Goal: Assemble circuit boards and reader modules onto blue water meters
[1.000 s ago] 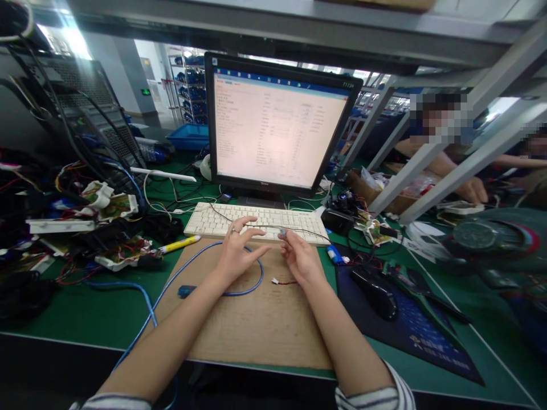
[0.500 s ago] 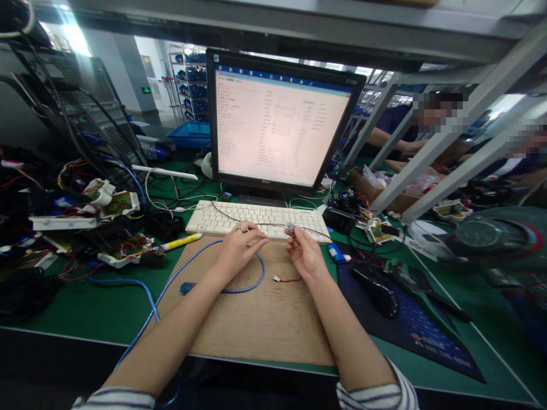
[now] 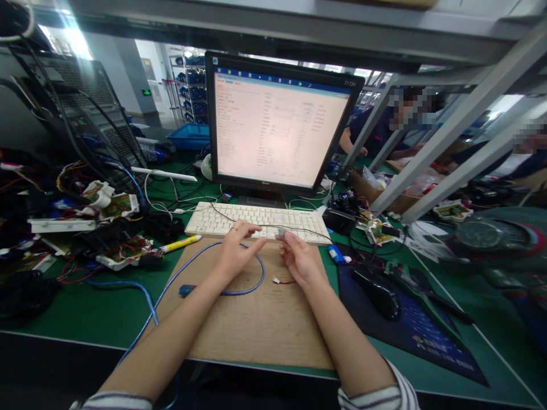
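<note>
My right hand (image 3: 301, 259) pinches a small bluish-grey piece (image 3: 280, 232) between thumb and fingertips, too small to name. A white plug (image 3: 276, 280) on a short red wire shows below that hand; whether the wire joins the piece is hidden. Opposite it, my left hand (image 3: 239, 247) holds nothing, thumb and index finger apart, hovering near the front edge of the white keyboard (image 3: 256, 219). Under both forearms lies a brown cardboard sheet (image 3: 256, 330). A blue cable (image 3: 261, 273) loops across it behind the left hand, and a blue connector (image 3: 187, 290) rests beside the left forearm.
A monitor (image 3: 282, 131) stands behind the keyboard. Circuit boards with wires (image 3: 119, 202) and a yellow marker (image 3: 182, 244) lie at the left. To the right are a black mouse (image 3: 376, 291) and a dark mat (image 3: 427, 341). People work beyond the metal frame (image 3: 453, 125).
My right hand has moved slightly left with the small piece, towards the left hand. The left hand's thumb and index finger have spread further apart. A person behind the frame has shifted left.
</note>
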